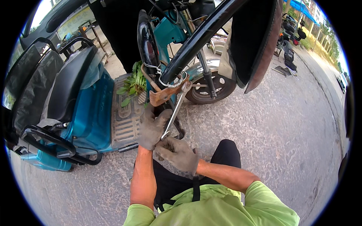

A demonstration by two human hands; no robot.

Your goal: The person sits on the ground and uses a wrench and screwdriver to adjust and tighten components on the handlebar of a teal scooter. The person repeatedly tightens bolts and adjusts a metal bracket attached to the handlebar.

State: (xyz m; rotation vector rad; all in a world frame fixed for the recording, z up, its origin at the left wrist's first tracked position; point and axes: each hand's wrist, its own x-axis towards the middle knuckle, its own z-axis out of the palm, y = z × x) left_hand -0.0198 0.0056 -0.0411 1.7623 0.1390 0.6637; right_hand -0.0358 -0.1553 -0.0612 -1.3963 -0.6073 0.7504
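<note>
- Left hand (151,130), in a dirty grey glove, sits beside the lower shaft of a silver wrench (175,113); thumb side next to the metal, some fingers hidden. Cannot tell whether it grips.
- Right hand (177,153), gloved likewise, is just below and to the right, fingers curled near the wrench's lower end. Cannot tell whether they close on it.
- Hands close together, almost meeting around that lower end.
- Wrench slants up and to the right from the hands; its upper end is at the right end of a rusty bracket (160,97).
- Pale twisted wire (172,85) loops around the foot of a thick black tube (203,37), just above the bracket.
- Front wheel (212,89), dark with a shiny fender, stands on the pavement (264,139) to the right of the bracket.
- Leafy greens (135,81) lie on the worn footboard (128,120), left of the bracket.
- Teal seat box (92,113) under a black seat (71,83), farther left.
- Parked two-wheelers (290,32) at upper right, well apart.
</note>
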